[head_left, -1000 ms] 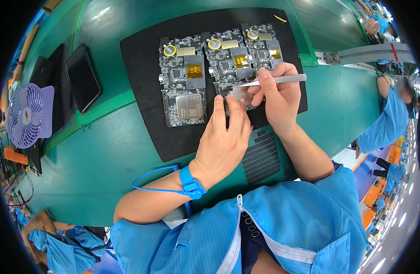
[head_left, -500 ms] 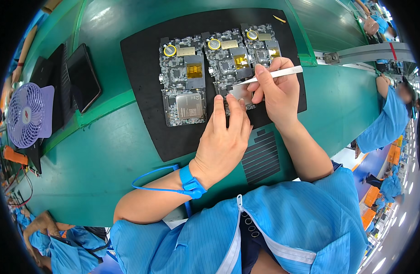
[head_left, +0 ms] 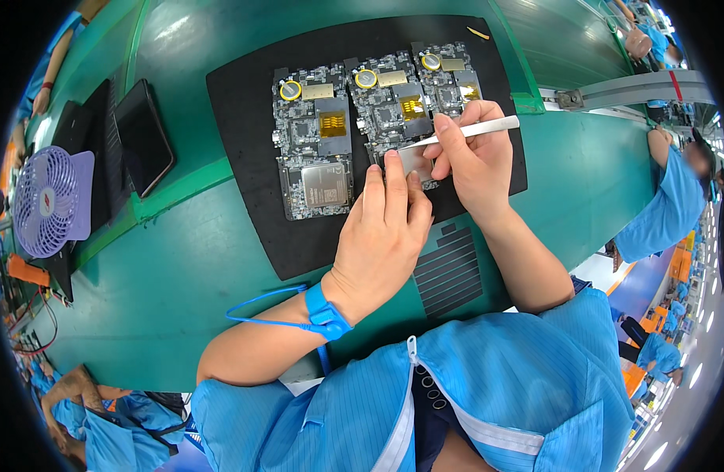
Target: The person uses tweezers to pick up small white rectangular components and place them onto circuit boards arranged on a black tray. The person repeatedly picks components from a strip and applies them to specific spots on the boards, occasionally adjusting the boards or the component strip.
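Observation:
Pinched in my right hand (head_left: 481, 169) is a pair of pale tweezers (head_left: 491, 125), the tip reaching down to the lower half of the middle circuit board (head_left: 384, 114). My left hand (head_left: 384, 228) lies with its fingers stretched out over that board's lower part, fingertips resting near a silver metal shield (head_left: 415, 163) and close to the tweezer tip. Both hands partly cover the shield. To the left is a similar circuit board (head_left: 299, 126), fully visible. A third circuit board (head_left: 448, 79) sits on the right, its lower part hidden by my right hand.
All boards lie on a black mat (head_left: 248, 149) on the green bench (head_left: 197, 275). Dark strips (head_left: 448, 275) lie nearer me. A purple fan (head_left: 46, 200) and a black flat device (head_left: 144, 138) stand left. A blue wrist strap (head_left: 326, 316) trails its cord. A metal rail (head_left: 637, 93) crosses right.
My left index finger has slid slightly up the middle board toward the tweezer tip. My right hand, still gripping the tweezers, has barely moved.

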The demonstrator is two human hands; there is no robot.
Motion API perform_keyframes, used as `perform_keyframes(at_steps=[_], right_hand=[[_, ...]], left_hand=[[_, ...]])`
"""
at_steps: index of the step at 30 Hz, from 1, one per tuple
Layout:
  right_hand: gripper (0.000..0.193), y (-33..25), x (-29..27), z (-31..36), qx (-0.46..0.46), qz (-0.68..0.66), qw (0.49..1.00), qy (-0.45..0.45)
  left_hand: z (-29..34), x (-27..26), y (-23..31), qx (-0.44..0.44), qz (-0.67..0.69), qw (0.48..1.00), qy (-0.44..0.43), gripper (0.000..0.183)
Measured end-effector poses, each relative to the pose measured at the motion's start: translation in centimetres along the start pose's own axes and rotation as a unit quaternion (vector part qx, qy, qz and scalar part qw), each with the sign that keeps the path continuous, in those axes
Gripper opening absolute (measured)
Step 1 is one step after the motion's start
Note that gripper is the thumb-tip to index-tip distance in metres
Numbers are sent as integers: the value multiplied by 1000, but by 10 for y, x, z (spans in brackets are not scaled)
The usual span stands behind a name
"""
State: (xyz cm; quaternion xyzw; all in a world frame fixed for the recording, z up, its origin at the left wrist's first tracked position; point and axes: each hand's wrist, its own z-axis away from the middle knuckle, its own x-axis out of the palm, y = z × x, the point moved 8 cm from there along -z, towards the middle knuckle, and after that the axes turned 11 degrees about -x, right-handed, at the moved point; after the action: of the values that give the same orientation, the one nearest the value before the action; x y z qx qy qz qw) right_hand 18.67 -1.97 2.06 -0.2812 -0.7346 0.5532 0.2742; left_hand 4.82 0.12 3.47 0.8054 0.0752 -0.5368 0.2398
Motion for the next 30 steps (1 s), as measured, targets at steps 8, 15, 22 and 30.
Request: perform_keyframes(at_steps=[8,15,22,30], right_hand=[[23,-36,10,21,-354,169,913,-112],[24,-17,4,16,-260,30,962,-73],[24,-14,6,19,-268,122,949,-109],[23,-22,16,24,-316,165,923,-145]], left_hand=[[-12,-10,-9,-21,99,994,-43,50],[4,1,4,21,-36,999,-27,54],[4,2,5,20,-46,998,-29,55],[5,4,4,18,-22,999,-26,53]])
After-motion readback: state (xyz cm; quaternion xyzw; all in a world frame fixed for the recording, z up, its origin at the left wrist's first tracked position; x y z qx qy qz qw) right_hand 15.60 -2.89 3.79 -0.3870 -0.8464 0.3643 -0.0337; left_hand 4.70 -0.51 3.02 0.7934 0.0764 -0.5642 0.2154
